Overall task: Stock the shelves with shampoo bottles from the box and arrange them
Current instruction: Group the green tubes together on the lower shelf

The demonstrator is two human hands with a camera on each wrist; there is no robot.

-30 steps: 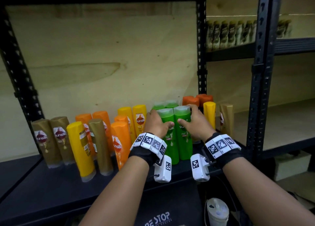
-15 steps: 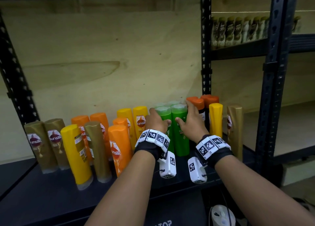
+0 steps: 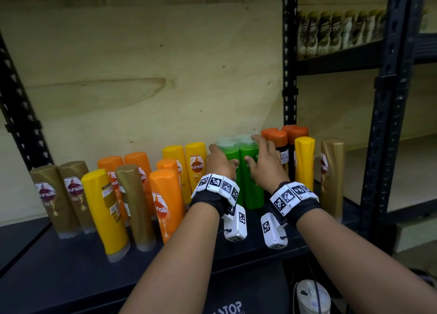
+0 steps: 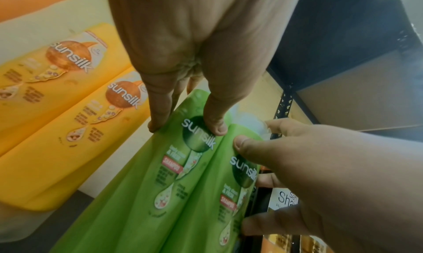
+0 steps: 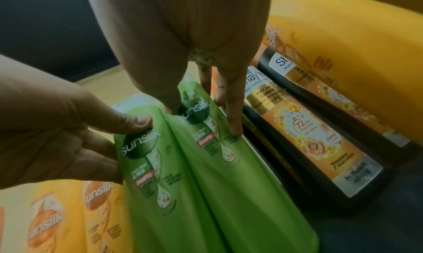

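Two green Sunsilk shampoo bottles stand side by side on the black shelf (image 3: 71, 273), with more green caps just behind them. My left hand (image 3: 220, 163) (image 4: 186, 128) grips the left green bottle (image 3: 228, 151) (image 4: 142, 193) near its top, thumb on the front label and fingers round its left side. My right hand (image 3: 262, 168) (image 5: 203, 120) grips the right green bottle (image 3: 254, 190) (image 5: 240, 193) the same way, thumb in front and fingers down its right side. The two bottles touch each other.
Left of the green pair stand yellow bottles (image 3: 197, 169), orange bottles (image 3: 165, 205) and gold-brown bottles (image 3: 55, 195). Right of it are black bottles with orange caps (image 3: 282, 152), a yellow bottle (image 3: 303, 162) and a gold one (image 3: 331, 176). A black shelf post (image 3: 384, 136) rises at the right.
Both hands have slid the two green bottles back toward the wall, up against the green bottles behind. The grips look the same.
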